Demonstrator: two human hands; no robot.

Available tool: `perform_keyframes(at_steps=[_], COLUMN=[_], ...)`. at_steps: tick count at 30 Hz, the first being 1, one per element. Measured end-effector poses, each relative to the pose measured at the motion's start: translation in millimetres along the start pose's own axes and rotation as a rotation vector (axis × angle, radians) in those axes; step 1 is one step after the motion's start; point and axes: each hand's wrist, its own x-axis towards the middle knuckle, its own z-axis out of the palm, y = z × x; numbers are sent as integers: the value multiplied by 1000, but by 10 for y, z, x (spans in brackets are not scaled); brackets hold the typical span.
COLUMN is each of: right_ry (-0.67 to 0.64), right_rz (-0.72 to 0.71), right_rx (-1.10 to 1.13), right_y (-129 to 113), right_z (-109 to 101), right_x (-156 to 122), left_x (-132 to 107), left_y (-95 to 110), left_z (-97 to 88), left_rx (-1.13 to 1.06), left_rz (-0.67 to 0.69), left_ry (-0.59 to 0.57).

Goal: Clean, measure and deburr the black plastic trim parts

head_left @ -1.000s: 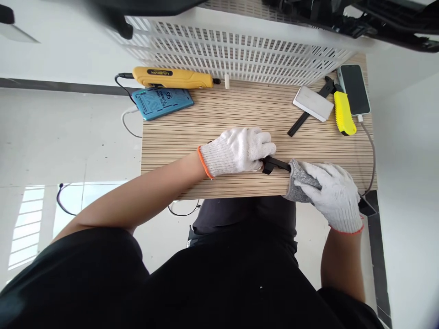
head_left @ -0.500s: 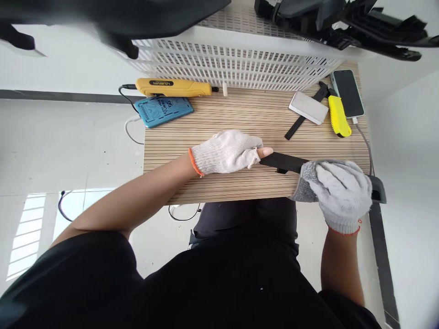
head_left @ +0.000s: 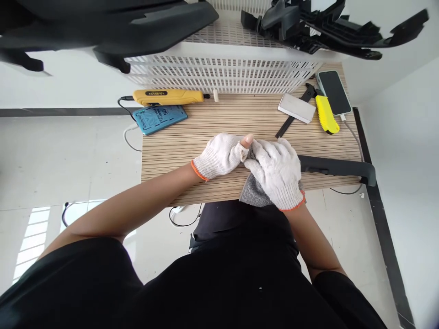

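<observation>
My left hand [head_left: 224, 155], in a white knit glove with the thumb tip bare, is closed around the left end of a long black plastic strip [head_left: 332, 166]. Close beside it, my right hand [head_left: 276, 171], also gloved, presses a grey cloth [head_left: 255, 192] around the strip. The cloth hangs down below that hand toward the table's front edge. To the right the strip lies bare, its thicker bent end reaching past the table edge. Both hands cover the strip's left part.
A yellow rotary tool [head_left: 168, 97] and a blue phone-like box [head_left: 159, 119] lie at the back left. At the back right are a white block [head_left: 297, 108], a black caliper [head_left: 285, 126], a yellow-handled cutter [head_left: 327, 114] and a phone [head_left: 334, 92]. Behind stands a white basket [head_left: 219, 73] with black parts.
My right hand has slid left along the strip with the cloth, from near its right end to beside my left hand. The strip's right part is now uncovered.
</observation>
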Motion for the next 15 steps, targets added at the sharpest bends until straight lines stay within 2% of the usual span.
perform_keyframes(at_steps=[2,4,7,9,11,13,15], right_ry=[31,92,291,313,266,201,84], right_rz=[66,189,406,464,443,357,213], right_rx=[42,34,-94,-180,-225,-205,-126], right_y=[127,383,761,827,684,385,48], right_z=[-21,-47,-48,-17,24,54,57], right_x=[-69,-215,-454,-526,-486,-349,-173], left_x=[-4,-5,1,6,6,-3,-21], left_y=[-21,-27,-3,23,43,48,36], left_z=[-9,-20,-11,11,36,54,59], left_rx=[44,61,56,63,61,54,54], left_rz=[16,24,11,8,14,28,40], left_ry=[-1,-15,-29,-11,11,22,25])
